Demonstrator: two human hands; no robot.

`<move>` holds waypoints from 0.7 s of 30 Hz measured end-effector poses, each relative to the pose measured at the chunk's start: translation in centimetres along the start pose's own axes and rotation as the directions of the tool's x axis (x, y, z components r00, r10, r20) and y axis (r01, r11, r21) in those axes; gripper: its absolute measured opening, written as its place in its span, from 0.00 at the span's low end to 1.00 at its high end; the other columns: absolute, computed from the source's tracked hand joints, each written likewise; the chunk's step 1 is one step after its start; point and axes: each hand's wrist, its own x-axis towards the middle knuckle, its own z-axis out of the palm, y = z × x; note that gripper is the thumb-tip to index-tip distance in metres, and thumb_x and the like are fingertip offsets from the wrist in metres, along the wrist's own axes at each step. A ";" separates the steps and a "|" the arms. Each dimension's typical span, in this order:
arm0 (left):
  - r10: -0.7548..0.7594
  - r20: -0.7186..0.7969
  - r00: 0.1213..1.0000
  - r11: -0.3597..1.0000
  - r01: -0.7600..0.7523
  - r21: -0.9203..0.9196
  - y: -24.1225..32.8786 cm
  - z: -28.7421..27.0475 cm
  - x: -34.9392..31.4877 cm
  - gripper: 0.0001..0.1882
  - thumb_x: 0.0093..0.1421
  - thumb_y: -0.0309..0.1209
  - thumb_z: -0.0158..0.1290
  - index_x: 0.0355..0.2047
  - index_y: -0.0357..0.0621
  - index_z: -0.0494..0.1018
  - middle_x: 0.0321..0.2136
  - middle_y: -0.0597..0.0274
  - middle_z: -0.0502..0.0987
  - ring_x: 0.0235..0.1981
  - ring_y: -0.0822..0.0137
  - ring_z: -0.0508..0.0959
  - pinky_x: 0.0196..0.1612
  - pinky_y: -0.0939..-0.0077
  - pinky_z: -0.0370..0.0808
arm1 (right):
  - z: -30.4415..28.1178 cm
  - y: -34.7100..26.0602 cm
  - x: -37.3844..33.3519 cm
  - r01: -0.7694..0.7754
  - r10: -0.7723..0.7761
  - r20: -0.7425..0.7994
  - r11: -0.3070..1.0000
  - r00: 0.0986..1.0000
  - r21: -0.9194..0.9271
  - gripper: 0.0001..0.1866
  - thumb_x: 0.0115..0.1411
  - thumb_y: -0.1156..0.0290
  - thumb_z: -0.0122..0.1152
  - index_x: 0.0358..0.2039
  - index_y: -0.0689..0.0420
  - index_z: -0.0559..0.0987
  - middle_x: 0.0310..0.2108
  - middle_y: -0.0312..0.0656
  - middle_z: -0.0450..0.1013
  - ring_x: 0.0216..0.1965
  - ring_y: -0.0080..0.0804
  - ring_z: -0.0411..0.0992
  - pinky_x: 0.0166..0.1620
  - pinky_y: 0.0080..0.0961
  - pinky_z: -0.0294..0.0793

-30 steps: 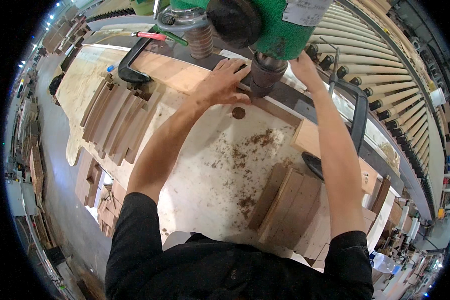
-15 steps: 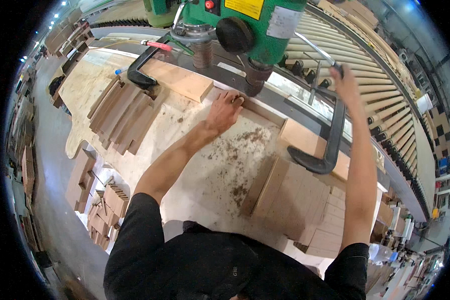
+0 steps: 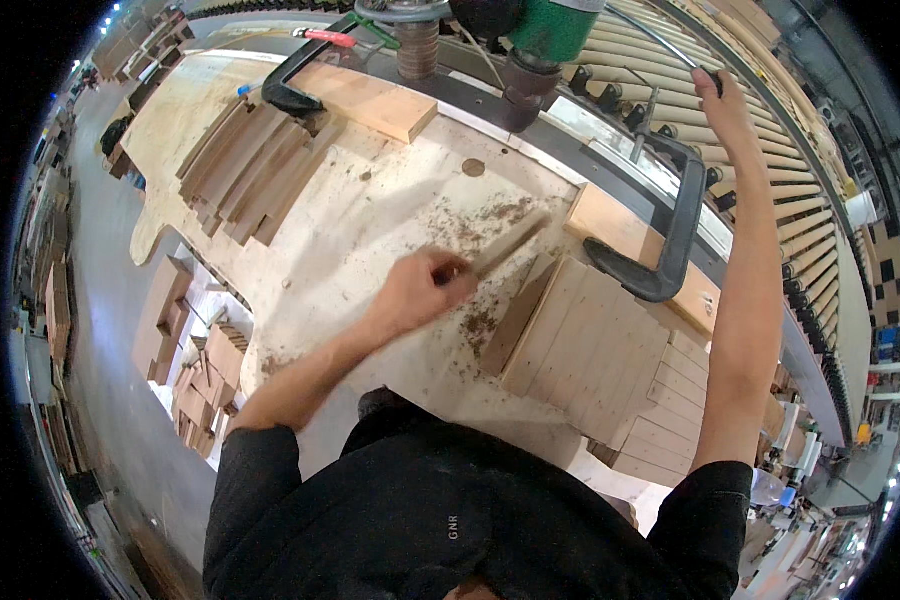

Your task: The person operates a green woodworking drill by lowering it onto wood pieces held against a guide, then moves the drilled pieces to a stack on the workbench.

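My left hand (image 3: 420, 292) is closed around one end of a short wooden strip (image 3: 515, 240), held tilted over the pale worktop (image 3: 370, 245). Its far end points at the right-hand stop block (image 3: 620, 228). My right hand (image 3: 730, 112) is wrapped around the dark knob of a metal lever (image 3: 660, 42) on the green drill press (image 3: 558, 28). The press's dark chuck (image 3: 526, 95) hangs over the far edge of the worktop, away from the strip. A stack of wooden strips (image 3: 595, 345) lies to the right of my left hand.
A second stack of strips (image 3: 255, 165) lies at left. Black clamps (image 3: 682, 225) hold the right block and the left wooden block (image 3: 375, 98). Wood chips (image 3: 480, 215) litter the worktop. Beyond stands a roller conveyor (image 3: 770, 185). Cut pieces (image 3: 210, 375) lie low at left.
My left hand has drawn the wooden strip from between the two blocks, back toward me. My right hand, still on the lever, has moved up and slightly right.
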 end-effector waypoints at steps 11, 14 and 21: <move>0.159 -0.158 0.975 0.987 -0.159 0.016 0.3 6.5 -7.1 0.20 0.56 0.38 0.57 0.44 0.36 0.72 0.34 0.47 0.72 0.34 0.50 0.75 0.38 0.62 0.73 | 0.2 -0.9 -0.5 -0.098 0.097 0.020 0.994 0.995 0.058 0.28 0.62 0.44 0.50 0.37 0.62 0.71 0.32 0.45 0.73 0.35 0.36 0.71 0.36 0.30 0.68; 0.186 -0.149 0.971 0.982 -0.190 -0.016 0.0 6.5 -6.8 0.21 0.59 0.38 0.54 0.47 0.35 0.70 0.39 0.44 0.73 0.39 0.46 0.75 0.42 0.60 0.72 | 0.1 -1.7 -0.8 -0.099 0.100 -0.007 0.989 0.995 0.109 0.29 0.61 0.43 0.50 0.34 0.64 0.72 0.28 0.50 0.72 0.32 0.42 0.70 0.39 0.35 0.67; 0.234 -0.077 0.969 0.953 -0.244 -0.177 0.2 6.9 -4.9 0.25 0.63 0.37 0.48 0.55 0.33 0.64 0.49 0.39 0.71 0.49 0.44 0.72 0.51 0.61 0.70 | 0.3 -0.9 -0.1 0.003 -0.003 -0.009 1.000 1.000 0.031 0.34 0.61 0.40 0.48 0.41 0.65 0.72 0.34 0.51 0.73 0.36 0.45 0.70 0.43 0.36 0.67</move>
